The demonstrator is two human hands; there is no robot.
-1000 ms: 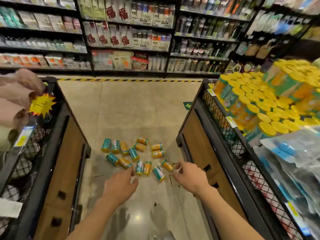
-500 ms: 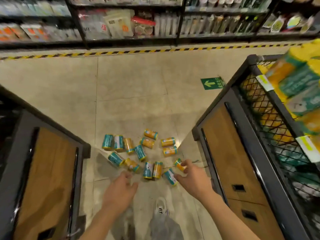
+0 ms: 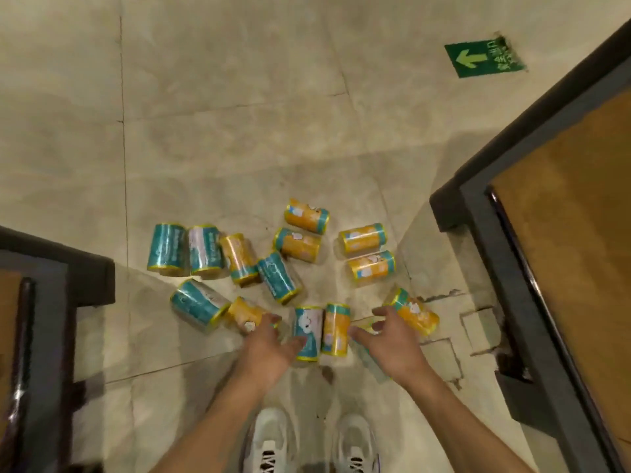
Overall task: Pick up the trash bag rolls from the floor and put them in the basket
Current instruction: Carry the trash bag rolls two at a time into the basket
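Head view, lower centre: trash bag rolls (image 3: 290, 268) scattered on floor (image 3: 222, 97); left hand (image 3: 269, 346) and right hand (image 3: 389, 346) spread, fingers reaching nearest rolls.

light: warm, kinda dim, yellowish cast all over | shadows: soft diagonal ones thrown across the floor (image 3: 239, 114) beside both display stands, a faint one under the hands | glare: small sheen seen on the roll wrappers | blur: overall softness, edges smeared | distortion: wide-angle bending noticed at stand edges
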